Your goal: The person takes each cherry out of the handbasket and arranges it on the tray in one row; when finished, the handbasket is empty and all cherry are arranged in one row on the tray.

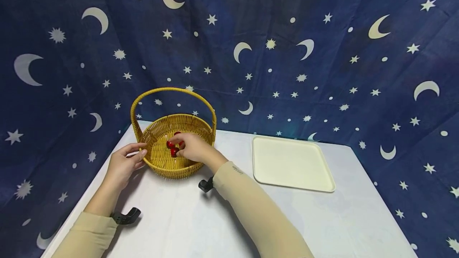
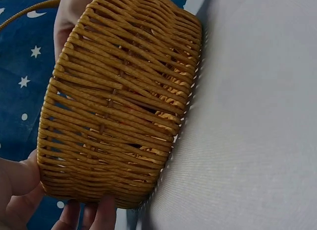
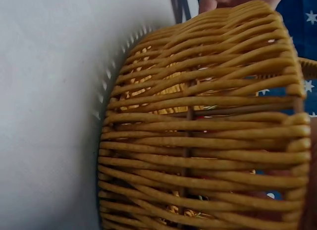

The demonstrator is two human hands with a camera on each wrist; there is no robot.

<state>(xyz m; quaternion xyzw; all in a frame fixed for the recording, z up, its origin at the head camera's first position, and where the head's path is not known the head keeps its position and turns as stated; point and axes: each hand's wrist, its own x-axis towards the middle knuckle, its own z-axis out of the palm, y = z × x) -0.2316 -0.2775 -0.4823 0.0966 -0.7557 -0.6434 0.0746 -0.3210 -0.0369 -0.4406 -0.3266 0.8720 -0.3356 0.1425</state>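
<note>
A yellow-brown wicker basket [image 1: 172,172] with a tall arched handle stands on the white table. Several small, shiny, dark red round things [image 1: 174,152] lie inside; their exact kind is too small to make out. My left hand [image 1: 123,164] grips the basket's left rim, thumb near the top edge and fingers against the woven side [image 2: 114,106]. Over the rim from the right, my right hand [image 1: 193,146] reaches in, its fingers bent down among the red things. Whether it pinches one is hidden. The woven wall [image 3: 208,126] covers most of it in the right wrist view.
A cream rectangular tray [image 1: 292,164] lies on the white tablecloth [image 1: 201,226] to the right of the basket. A dark blue curtain [image 1: 222,51] with moons and stars hangs behind the table and along its sides.
</note>
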